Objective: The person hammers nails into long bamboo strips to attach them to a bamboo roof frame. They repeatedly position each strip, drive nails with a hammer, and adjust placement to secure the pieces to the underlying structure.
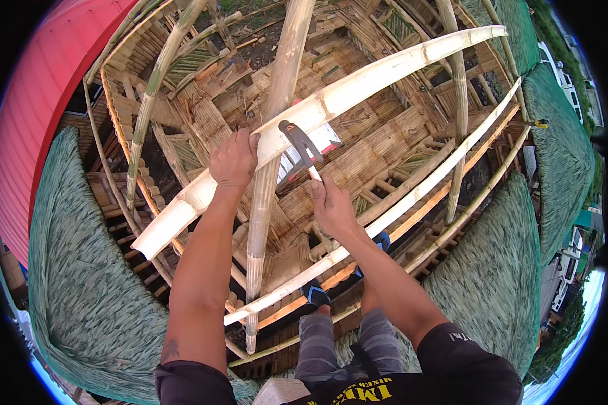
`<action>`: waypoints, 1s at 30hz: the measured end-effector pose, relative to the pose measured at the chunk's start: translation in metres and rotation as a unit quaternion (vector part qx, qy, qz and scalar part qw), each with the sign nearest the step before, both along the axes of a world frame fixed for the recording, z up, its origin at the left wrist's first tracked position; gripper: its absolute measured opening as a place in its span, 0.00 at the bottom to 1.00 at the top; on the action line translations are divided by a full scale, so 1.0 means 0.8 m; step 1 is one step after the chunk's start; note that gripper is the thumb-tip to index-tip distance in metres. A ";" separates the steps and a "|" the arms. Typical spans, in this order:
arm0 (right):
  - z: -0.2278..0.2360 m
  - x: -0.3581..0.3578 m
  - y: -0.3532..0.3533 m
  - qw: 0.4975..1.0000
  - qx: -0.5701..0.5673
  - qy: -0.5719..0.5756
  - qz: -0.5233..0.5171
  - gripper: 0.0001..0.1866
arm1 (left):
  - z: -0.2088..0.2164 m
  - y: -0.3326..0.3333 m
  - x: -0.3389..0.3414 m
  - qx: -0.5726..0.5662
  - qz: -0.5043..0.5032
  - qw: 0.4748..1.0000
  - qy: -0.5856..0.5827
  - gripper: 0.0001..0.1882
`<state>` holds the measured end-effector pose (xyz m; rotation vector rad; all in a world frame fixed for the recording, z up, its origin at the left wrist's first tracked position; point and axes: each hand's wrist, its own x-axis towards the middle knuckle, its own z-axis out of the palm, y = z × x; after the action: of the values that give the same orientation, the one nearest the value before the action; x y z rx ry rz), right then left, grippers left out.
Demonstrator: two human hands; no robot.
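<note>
A long split bamboo strip [375, 79], pale on its hollow inner side, slants across in front of me from lower left to upper right. My left hand [234, 158] is closed over its near edge, left of a thick bamboo pole [282, 88] that passes beneath the strip. My right hand [333, 205] grips the light handle of a claw hammer [302, 144]. The hammer's dark head lies over the strip's near edge, close to the pole; whether it touches the strip I cannot tell.
Another split bamboo strip [412, 208] curves along the near side beside bamboo rails [461, 219]. Below lies a bamboo-slat floor [348, 165]. Green thatched roofing [91, 270] flanks both sides, and a red metal roof [44, 115] stands left. My feet [315, 295] rest near the rails.
</note>
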<state>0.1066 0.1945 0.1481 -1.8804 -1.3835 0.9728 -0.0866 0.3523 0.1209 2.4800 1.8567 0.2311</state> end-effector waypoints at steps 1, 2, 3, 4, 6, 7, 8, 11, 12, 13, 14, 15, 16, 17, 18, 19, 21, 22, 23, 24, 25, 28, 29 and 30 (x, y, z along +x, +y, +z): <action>0.002 -0.001 0.000 0.998 0.048 0.025 -0.016 0.16 | 0.000 0.000 0.000 -0.007 0.001 1.000 -0.002 0.18; 0.002 0.000 0.004 0.987 0.146 0.052 -0.038 0.17 | 0.000 0.000 0.000 0.010 -0.005 1.000 -0.016 0.19; 0.001 0.000 0.006 0.980 0.187 0.053 -0.034 0.17 | 0.000 -0.001 0.000 -0.003 0.006 1.000 -0.010 0.19; -0.003 0.001 0.011 0.964 0.257 0.055 -0.037 0.18 | -0.001 -0.001 0.001 0.003 0.009 1.000 -0.017 0.19; -0.013 0.008 0.013 0.978 0.201 0.041 -0.039 0.18 | -0.003 -0.001 0.002 -0.004 0.013 1.000 -0.023 0.20; -0.018 0.015 0.009 0.996 0.081 0.024 -0.037 0.17 | -0.003 -0.002 0.002 -0.009 0.015 1.000 -0.023 0.20; -0.023 0.023 0.005 0.999 -0.001 0.003 -0.049 0.17 | -0.003 -0.001 0.003 -0.007 0.017 1.000 -0.017 0.21; -0.021 0.055 -0.054 0.998 -0.005 0.019 -0.059 0.19 | 0.006 -0.002 0.006 -0.013 0.006 1.000 0.009 0.21; -0.013 0.072 -0.084 0.997 -0.007 0.034 -0.068 0.19 | 0.012 -0.004 0.008 -0.037 0.019 0.999 0.026 0.21; -0.005 0.090 -0.114 0.997 -0.017 0.034 -0.067 0.21 | 0.019 -0.005 0.012 -0.048 0.012 0.998 0.035 0.22; 0.005 0.111 -0.146 0.997 -0.007 0.034 -0.065 0.21 | 0.027 -0.009 0.019 -0.056 0.017 0.998 0.030 0.21; 0.014 0.133 -0.175 0.996 -0.034 0.023 -0.075 0.21 | 0.036 -0.015 0.029 -0.050 0.014 0.998 0.029 0.20; 0.022 0.155 -0.200 0.996 -0.032 0.026 -0.075 0.22 | 0.045 -0.024 0.041 -0.021 0.028 0.999 0.040 0.18; 0.030 0.176 -0.223 0.993 -0.051 0.040 -0.095 0.23 | 0.050 -0.039 0.062 0.090 0.020 0.996 -0.009 0.17; 0.036 0.201 -0.242 0.992 -0.063 0.020 -0.106 0.22 | 0.055 -0.051 0.087 0.148 0.046 0.986 -0.055 0.17; 0.042 0.222 -0.262 0.991 -0.068 0.010 -0.119 0.22 | 0.059 -0.065 0.115 0.157 -0.016 0.983 -0.093 0.17; 0.049 0.265 -0.293 0.984 -0.073 0.023 -0.159 0.21 | 0.051 -0.106 0.192 0.108 -0.101 0.975 -0.166 0.19; 0.050 0.288 -0.305 0.981 -0.091 0.022 -0.172 0.22 | 0.045 -0.126 0.232 0.028 -0.144 0.972 -0.186 0.20; 0.050 0.311 -0.318 0.976 -0.111 0.022 -0.187 0.22 | 0.035 -0.148 0.274 -0.018 -0.204 0.956 -0.210 0.21; 0.052 0.333 -0.332 0.966 -0.152 0.026 -0.205 0.23 | 0.025 -0.171 0.315 -0.124 -0.205 0.947 -0.216 0.20; 0.054 0.356 -0.342 0.962 -0.160 0.039 -0.218 0.23 | 0.015 -0.190 0.354 -0.194 -0.220 0.927 -0.234 0.19; 0.061 0.422 -0.365 0.948 -0.178 0.065 -0.254 0.24 | -0.002 -0.242 0.455 -0.313 -0.263 0.889 -0.207 0.17; 0.065 0.444 -0.370 0.943 -0.185 0.072 -0.266 0.24 | -0.004 -0.255 0.484 -0.359 -0.260 0.874 -0.198 0.17; 0.069 0.468 -0.374 0.941 -0.187 0.072 -0.273 0.23 | -0.004 -0.262 0.512 -0.408 -0.251 0.859 -0.181 0.17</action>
<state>0.4807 -0.1050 0.2030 -2.2405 -0.5543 1.0972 0.3227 0.1425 0.1173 2.0006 0.8343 -0.0982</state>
